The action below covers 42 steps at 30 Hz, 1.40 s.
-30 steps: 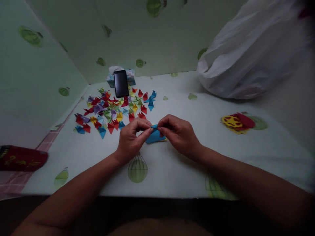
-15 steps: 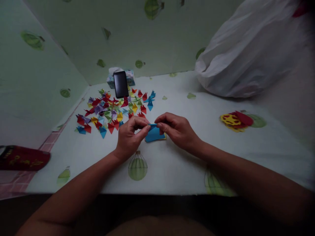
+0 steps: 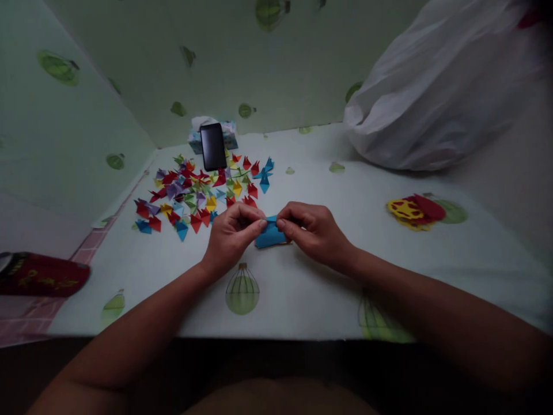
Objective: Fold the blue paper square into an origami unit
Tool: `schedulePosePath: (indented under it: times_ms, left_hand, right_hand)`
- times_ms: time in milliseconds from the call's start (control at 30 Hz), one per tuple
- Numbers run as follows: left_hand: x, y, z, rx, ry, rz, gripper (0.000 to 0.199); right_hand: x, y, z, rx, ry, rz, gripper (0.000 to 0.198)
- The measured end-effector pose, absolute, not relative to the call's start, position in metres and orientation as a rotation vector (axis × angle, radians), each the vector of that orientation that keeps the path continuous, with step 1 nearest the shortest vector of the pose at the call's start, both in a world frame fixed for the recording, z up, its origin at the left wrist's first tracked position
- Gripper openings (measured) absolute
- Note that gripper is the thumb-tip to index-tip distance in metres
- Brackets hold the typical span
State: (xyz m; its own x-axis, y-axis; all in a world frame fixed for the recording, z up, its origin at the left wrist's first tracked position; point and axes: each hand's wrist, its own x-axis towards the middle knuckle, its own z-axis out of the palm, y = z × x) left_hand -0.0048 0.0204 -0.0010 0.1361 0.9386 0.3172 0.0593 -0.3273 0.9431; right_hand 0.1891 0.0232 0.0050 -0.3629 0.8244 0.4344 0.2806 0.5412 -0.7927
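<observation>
Between my hands is a small folded piece of blue paper (image 3: 271,219), pinched from both sides. My left hand (image 3: 233,233) grips its left end between thumb and forefinger, and my right hand (image 3: 311,230) grips the right end the same way. Just below it, a stack of blue paper sheets (image 3: 271,238) lies on the table, with a thin yellow edge showing. Beyond my left hand spreads a pile of folded paper cranes (image 3: 190,193) in red, blue, yellow, green and purple.
A phone (image 3: 213,147) leans against a tissue box (image 3: 231,134) behind the cranes. At the right are red and yellow cut-out pieces (image 3: 415,212), with a large white plastic bag (image 3: 415,115) behind. A red can (image 3: 47,275) lies at the left edge.
The folded blue paper has tilted so that more of its face shows between my fingertips. Both hands keep their pinch and have barely shifted.
</observation>
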Motion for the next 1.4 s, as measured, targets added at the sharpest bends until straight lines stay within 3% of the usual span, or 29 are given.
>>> schedulePosePath:
  times_ms: [200,533,1100,1400]
  left_hand:
    - [-0.004,0.020,-0.003,1.445,0.956,1.275,0.018]
    - [-0.001,0.016,-0.001,1.658,0.981,1.322,0.019]
    - [-0.001,0.015,0.003,1.419,1.015,1.061,0.024]
    - [-0.001,0.017,-0.004,1.287,1.027,1.094,0.024]
  right_hand:
    - [0.189,0.020,0.007,-0.865,-1.920,0.702,0.017]
    - [0.187,0.023,0.002,-0.931,-1.827,1.023,0.021]
    - [0.185,0.019,0.003,-0.986,-1.859,0.837,0.023]
    - [0.184,0.025,-0.003,-0.939,-1.597,1.256,0.032]
